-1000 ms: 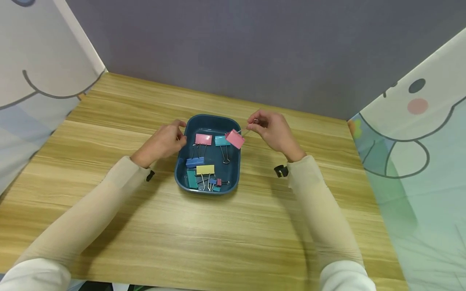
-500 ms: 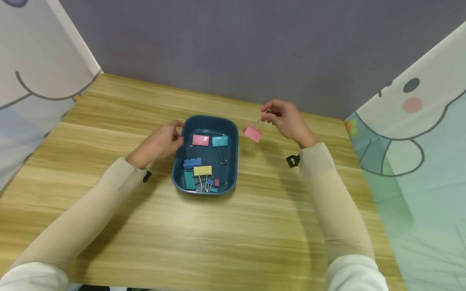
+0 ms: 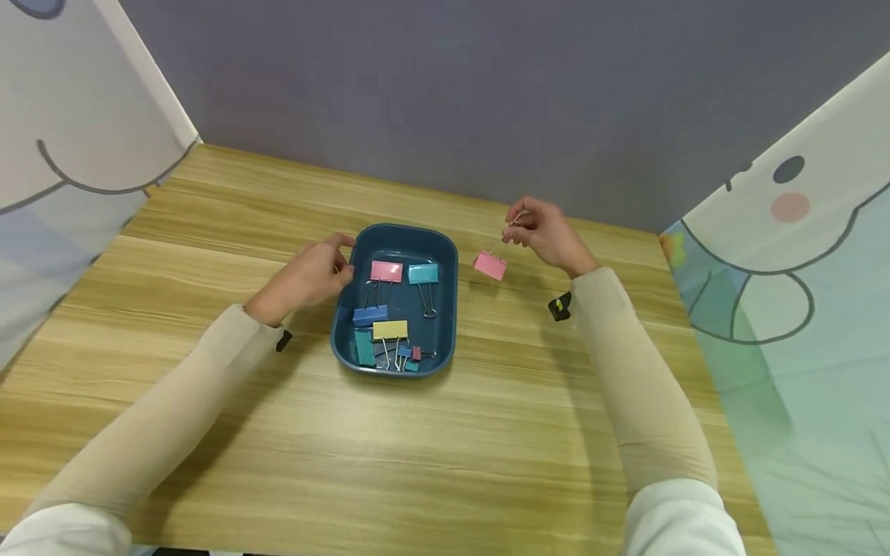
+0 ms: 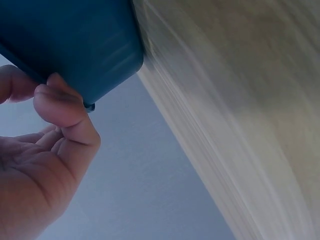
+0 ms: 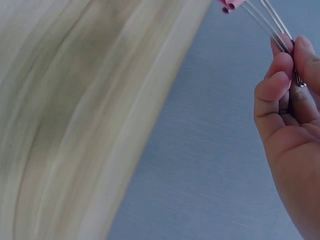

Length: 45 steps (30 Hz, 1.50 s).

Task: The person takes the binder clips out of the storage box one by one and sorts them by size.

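Pinched by its wire handles, a pink binder clip (image 3: 490, 266) hangs from my right hand (image 3: 545, 234), just right of a dark blue tray (image 3: 450, 324). In the right wrist view the thumb and fingers press on the clip's wire handles (image 5: 276, 22). My left hand (image 3: 309, 274) grips the tray's left rim, with thumb and fingers on either side of it in the left wrist view. Inside the tray lie another pink binder clip (image 3: 386, 271), a light blue one (image 3: 423, 274), a blue one (image 3: 371, 315), a yellow one (image 3: 390, 330), a teal one (image 3: 365, 348) and several small ones.
The tray stands on a wood-grain table (image 3: 389, 455). A grey wall (image 3: 445, 100) rises behind the table's far edge. Printed cartoon panels (image 3: 799, 309) border it on both sides.
My right hand has carried the pink binder clip from over the tray's right rim out to the right, where it now hangs lower than the fingers. The left hand stays at the rim.
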Tool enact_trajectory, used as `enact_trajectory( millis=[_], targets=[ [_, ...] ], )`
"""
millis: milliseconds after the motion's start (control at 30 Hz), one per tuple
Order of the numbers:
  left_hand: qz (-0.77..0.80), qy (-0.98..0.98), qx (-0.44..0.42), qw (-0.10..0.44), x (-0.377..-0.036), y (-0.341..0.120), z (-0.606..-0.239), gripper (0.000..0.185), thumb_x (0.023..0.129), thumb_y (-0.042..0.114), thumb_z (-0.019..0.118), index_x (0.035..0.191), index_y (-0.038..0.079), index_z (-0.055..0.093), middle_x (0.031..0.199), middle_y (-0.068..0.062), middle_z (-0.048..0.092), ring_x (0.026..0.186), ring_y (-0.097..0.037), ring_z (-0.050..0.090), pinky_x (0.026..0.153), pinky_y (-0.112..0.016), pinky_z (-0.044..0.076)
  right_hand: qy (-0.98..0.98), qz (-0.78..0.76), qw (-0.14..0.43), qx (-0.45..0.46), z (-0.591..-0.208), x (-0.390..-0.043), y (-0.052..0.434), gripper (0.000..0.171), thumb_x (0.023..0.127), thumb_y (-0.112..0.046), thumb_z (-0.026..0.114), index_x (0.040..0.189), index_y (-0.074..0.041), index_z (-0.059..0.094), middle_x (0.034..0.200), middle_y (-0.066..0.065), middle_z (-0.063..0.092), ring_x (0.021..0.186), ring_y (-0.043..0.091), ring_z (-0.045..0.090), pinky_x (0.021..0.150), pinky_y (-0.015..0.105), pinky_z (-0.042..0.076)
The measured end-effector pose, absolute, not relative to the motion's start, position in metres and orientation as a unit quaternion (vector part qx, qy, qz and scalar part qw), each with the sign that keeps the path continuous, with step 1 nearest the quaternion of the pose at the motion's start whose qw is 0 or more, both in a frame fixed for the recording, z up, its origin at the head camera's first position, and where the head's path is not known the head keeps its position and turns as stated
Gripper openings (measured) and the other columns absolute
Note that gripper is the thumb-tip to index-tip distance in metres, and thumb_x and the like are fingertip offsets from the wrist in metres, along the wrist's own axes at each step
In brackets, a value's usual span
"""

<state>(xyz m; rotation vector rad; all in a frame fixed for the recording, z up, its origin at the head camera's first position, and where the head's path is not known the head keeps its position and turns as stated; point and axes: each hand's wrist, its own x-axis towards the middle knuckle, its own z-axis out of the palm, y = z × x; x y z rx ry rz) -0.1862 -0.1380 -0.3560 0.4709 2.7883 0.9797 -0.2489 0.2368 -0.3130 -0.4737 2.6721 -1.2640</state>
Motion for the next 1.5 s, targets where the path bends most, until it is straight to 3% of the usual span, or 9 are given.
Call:
enact_trajectory(
  millis=[200, 400, 733, 933, 1067, 1500],
  targets=[
    [0.324, 0.931, 0.154, 0.073, -0.186, -0.136, -0.356, 0.048, 0.091, 0.007, 0.052, 0.136, -0.002, 0.039, 0.089, -0.014, 0.060, 0.066, -0.023, 0.054, 0.056, -0.033, 0.046, 0.889, -0.413, 0.107, -0.168, -0.329, -0.256, 0.237, 0.017, 0.091, -0.008, 0.063, 0.105, 0.001, 0.059, 0.090, 0.014, 0.067, 0.084, 0.043, 0.057, 0.069, 0.051, 0.046],
    [0.314, 0.936, 0.144, 0.072, -0.183, -0.142, -0.356, 0.047, 0.091, 0.006, 0.053, 0.136, -0.001, 0.040, 0.088, -0.013, 0.060, 0.066, -0.023, 0.053, 0.056, -0.033, 0.045, 0.882, -0.408, 0.136, -0.194, -0.344, -0.268, 0.226, 0.017, 0.091, -0.006, 0.062, 0.104, 0.004, 0.060, 0.088, 0.016, 0.066, 0.079, 0.043, 0.053, 0.070, 0.054, 0.044],
    [0.317, 0.933, 0.152, 0.073, -0.181, -0.144, -0.356, 0.047, 0.091, 0.006, 0.052, 0.135, -0.003, 0.041, 0.089, -0.014, 0.060, 0.066, -0.022, 0.053, 0.055, -0.032, 0.044, 0.887, -0.395, 0.162, -0.179, -0.357, -0.286, 0.220, 0.020, 0.091, -0.011, 0.063, 0.106, 0.002, 0.063, 0.091, 0.019, 0.066, 0.078, 0.041, 0.053, 0.069, 0.048, 0.045],
    [0.319, 0.933, 0.149, 0.074, -0.181, -0.143, -0.355, 0.047, 0.091, 0.006, 0.052, 0.135, -0.003, 0.040, 0.088, -0.014, 0.060, 0.066, -0.022, 0.053, 0.055, -0.032, 0.044, 0.893, -0.388, 0.169, -0.156, -0.358, -0.290, 0.219, 0.020, 0.091, -0.011, 0.063, 0.110, -0.004, 0.066, 0.099, 0.012, 0.065, 0.087, 0.030, 0.057, 0.076, 0.043, 0.049],
    [0.318, 0.934, 0.148, 0.066, -0.181, -0.141, -0.355, 0.046, 0.090, 0.006, 0.053, 0.134, -0.003, 0.042, 0.087, -0.013, 0.060, 0.065, -0.022, 0.053, 0.055, -0.033, 0.044, 0.897, -0.381, 0.164, -0.153, -0.358, -0.291, 0.217, 0.023, 0.092, -0.009, 0.062, 0.114, -0.003, 0.064, 0.102, 0.011, 0.063, 0.094, 0.027, 0.058, 0.080, 0.039, 0.050],
    [0.320, 0.934, 0.144, 0.066, -0.180, -0.141, -0.353, 0.046, 0.091, 0.006, 0.053, 0.134, -0.002, 0.042, 0.087, -0.014, 0.060, 0.063, -0.022, 0.053, 0.053, -0.033, 0.044, 0.903, -0.388, 0.114, -0.143, -0.375, -0.298, 0.217, 0.022, 0.086, -0.003, 0.068, 0.108, -0.002, 0.067, 0.099, 0.013, 0.065, 0.089, 0.023, 0.060, 0.077, 0.035, 0.051]
  ],
)
